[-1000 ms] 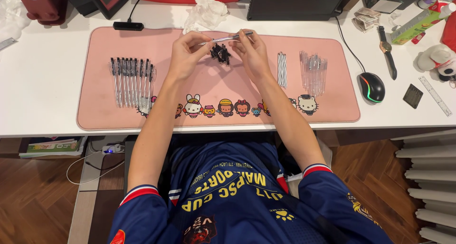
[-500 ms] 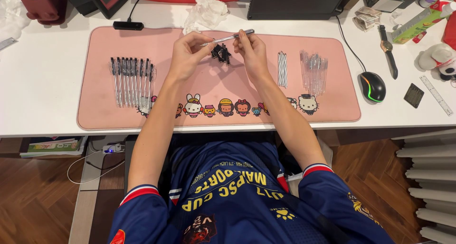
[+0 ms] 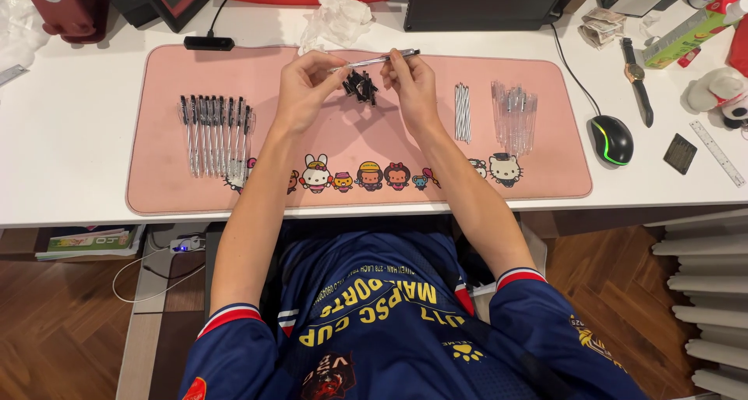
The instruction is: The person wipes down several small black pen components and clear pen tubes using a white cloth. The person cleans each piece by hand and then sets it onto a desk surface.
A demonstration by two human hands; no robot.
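Navy short-sleeved jersey (yellow lettering), red-white cuff bands, bare forearms.

I hold a slim clear plastic pen with a black end [image 3: 374, 59] nearly level at the upper middle of the frame, just above a small heap of black pen parts [image 3: 361, 85].

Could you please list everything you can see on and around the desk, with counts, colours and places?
Desk mat: one, pink, cartoon figures along near edge, on white desk.
Assembled pens: a row, count unclear, black and clear, mat's left.
Small black parts: a pile, mat's centre back.
Refills: a bunch, pale, mat's right.
Clear barrels: a bunch, right of the refills.
Mouse: one, black, off the mat's right.
Wristwatch: one, dark, beyond the mouse.
Pen: one, clear, held by both hands.
Left hand, right hand: above the mat.
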